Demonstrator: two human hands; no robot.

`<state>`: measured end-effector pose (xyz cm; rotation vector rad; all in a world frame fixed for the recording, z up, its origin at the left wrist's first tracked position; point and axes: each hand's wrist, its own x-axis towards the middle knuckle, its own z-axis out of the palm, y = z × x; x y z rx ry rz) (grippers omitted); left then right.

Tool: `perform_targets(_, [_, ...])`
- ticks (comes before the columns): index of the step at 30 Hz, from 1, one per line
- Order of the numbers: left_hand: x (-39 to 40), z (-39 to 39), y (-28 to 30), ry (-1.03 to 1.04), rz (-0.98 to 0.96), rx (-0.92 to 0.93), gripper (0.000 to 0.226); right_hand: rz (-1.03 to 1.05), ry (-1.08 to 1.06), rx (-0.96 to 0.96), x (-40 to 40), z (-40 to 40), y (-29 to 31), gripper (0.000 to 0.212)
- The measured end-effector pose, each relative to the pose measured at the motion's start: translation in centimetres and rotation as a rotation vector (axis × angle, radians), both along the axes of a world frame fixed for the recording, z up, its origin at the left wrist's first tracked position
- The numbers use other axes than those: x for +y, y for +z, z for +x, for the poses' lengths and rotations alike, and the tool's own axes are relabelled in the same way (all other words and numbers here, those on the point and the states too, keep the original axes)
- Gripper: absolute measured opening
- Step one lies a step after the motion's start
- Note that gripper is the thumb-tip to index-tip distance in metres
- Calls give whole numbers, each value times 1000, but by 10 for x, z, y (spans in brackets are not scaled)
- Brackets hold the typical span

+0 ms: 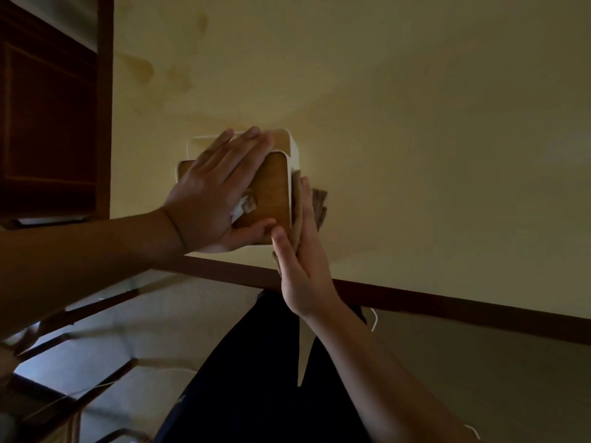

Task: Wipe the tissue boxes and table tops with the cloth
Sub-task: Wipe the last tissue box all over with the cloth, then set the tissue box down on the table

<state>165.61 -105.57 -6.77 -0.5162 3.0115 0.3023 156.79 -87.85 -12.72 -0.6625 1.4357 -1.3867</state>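
A white tissue box with a wooden lid stands on the cream table top near its front edge. A bit of white tissue pokes from the lid's slot. My left hand lies flat across the lid, fingers spread, holding the box in place. My right hand presses a folded brown cloth flat against the box's right side. Most of the cloth is hidden between my palm and the box.
The table's dark wooden edge runs across the view below the box. Dark wooden panelling stands at the left. Below are my dark trousers and chair frames on a pale floor.
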Motion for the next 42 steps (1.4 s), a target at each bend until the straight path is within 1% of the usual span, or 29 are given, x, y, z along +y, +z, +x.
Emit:
perform_targets(3, [1,0,2,2,18,6,100,94,-49,163,1,2,13,63])
perform_targets(6, [1,1,2,5,40,2,100,182,-101,329,5,-1,21,58])
perform_targets(9, [0,2,4,-1,60,0,102,225,-100,487,8,-6,31,56])
perform_targets(11, [-3,3,4,-17,89,-19,109,221,-104,512,9,-11,38,51])
perform_targets(14, [-8,5,7,-14,183,-65,134,225,-98,573,12,-26,51,46])
perform_targets(16, [-12,6,10,-18,254,-90,146,233,-107,604,13,-36,63,46])
perform_targets(19, [-19,8,12,-60,317,-123,146,281,-112,654,11,-53,78,54])
perform_targets(22, [-25,6,21,-36,374,-254,148,306,-132,719,-1,-68,85,51])
perform_targets(25, [-31,1,40,-106,296,-367,146,271,-187,805,-19,-81,94,44])
perform_targets(28, [-42,-2,52,-295,94,-440,147,218,-231,993,-33,-95,99,41])
perform_targets(30, [-49,0,59,-401,-21,-497,146,197,-221,1113,-35,-97,98,42])
perform_targets(32, [-55,5,66,-485,-86,-579,143,218,-161,1186,-29,-91,91,43])
perform_targets(34, [-61,10,72,-564,-134,-592,136,296,-29,1181,-18,-78,75,42])
perform_targets(36, [-68,17,75,-656,-185,-570,121,460,221,1129,-4,-64,53,43])
perform_targets(38, [-78,25,74,-704,-215,-572,109,590,439,1098,11,-51,34,50])
perform_targets(40, [-87,33,74,-728,-247,-560,112,636,518,1113,19,-42,27,59])
perform_targets(42, [-93,42,73,-718,-243,-576,120,634,504,1123,20,-35,31,63])
